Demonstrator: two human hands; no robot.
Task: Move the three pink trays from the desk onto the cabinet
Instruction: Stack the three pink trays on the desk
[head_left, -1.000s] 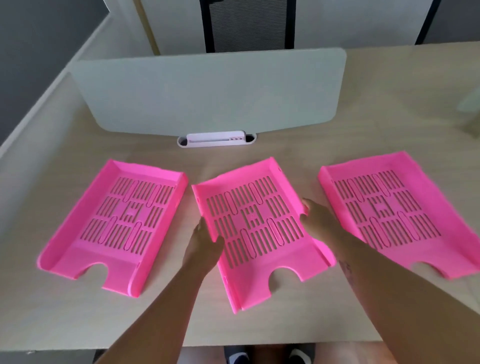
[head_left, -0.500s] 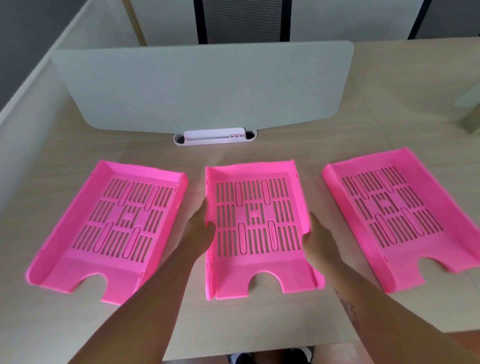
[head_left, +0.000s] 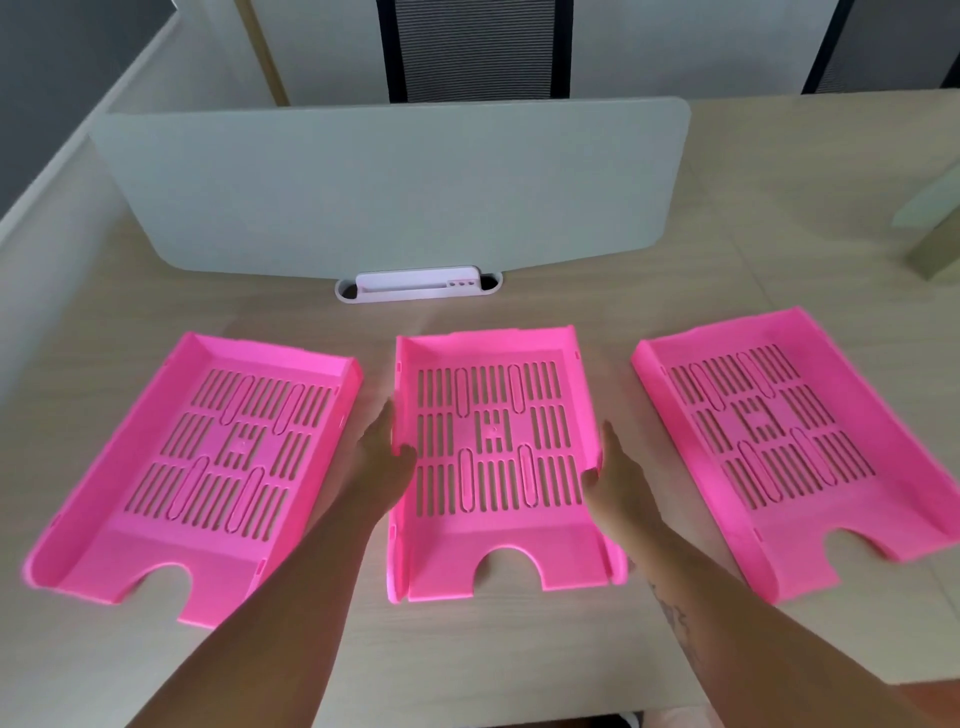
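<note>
Three pink slotted trays lie side by side on the light wooden desk (head_left: 467, 654). The middle tray (head_left: 493, 556) sits square to me, and both of my hands hold it. My left hand (head_left: 382, 465) grips its left wall, thumb hooked over the rim. My right hand (head_left: 615, 475) grips its right wall the same way. The left tray (head_left: 130, 545) lies angled at the left and the right tray (head_left: 795, 545) angled at the right, neither touched. The cabinet is not in view.
A grey divider screen (head_left: 395, 187) stands across the desk behind the trays. A white cable-port strip (head_left: 418, 286) sits at its foot. A black mesh chair back (head_left: 475, 49) shows beyond the screen. A small panel (head_left: 935, 228) stands at the far right.
The middle tray has turned from an angle to square with me, both hands staying on its side walls. The view has drifted slightly; the outer trays have not moved.
</note>
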